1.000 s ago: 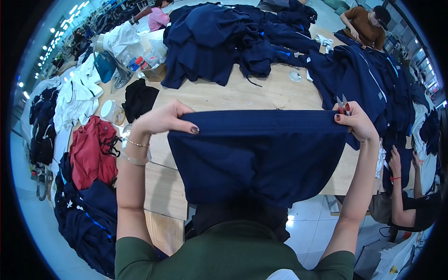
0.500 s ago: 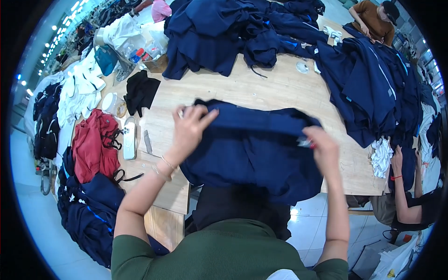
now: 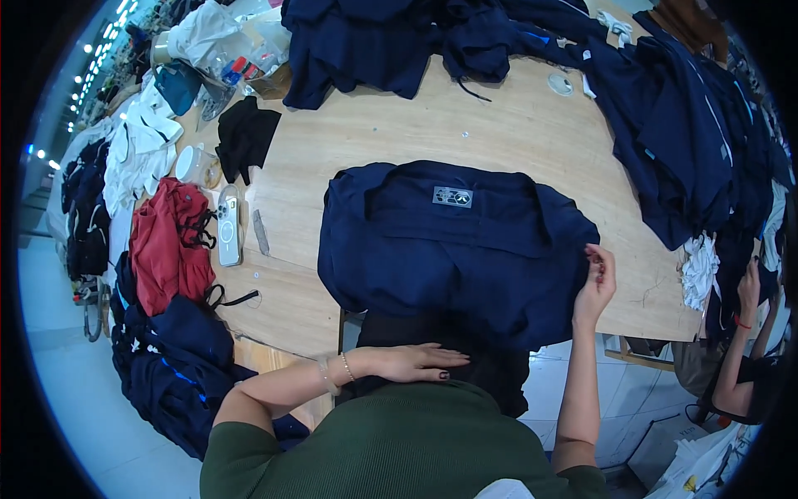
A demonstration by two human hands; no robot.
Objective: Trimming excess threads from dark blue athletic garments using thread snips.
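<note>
A navy garment (image 3: 457, 274) lies bunched on the table in front of me, its wide opening at the far side. Inside that opening shows a small grey and white label (image 3: 452, 197). My right hand (image 3: 596, 283) is at the garment's right edge, fingers curled against the cloth. Drawn back to my body, my left hand (image 3: 420, 363) lies flat with its fingers stretched out over the dark cloth at my lap. It holds nothing.
Navy garments are heaped at the far side (image 3: 357, 58) and the right (image 3: 673, 141). To the left lie a red garment (image 3: 170, 245), a phone (image 3: 229, 226), a black cloth (image 3: 247, 137) and a white tub (image 3: 195, 165). A co-worker's hand (image 3: 749, 287) shows at right.
Both hands have come down from the garment's raised upper edge. My left hand let go and moved back to my body; the opening now lies spread with its label showing.
</note>
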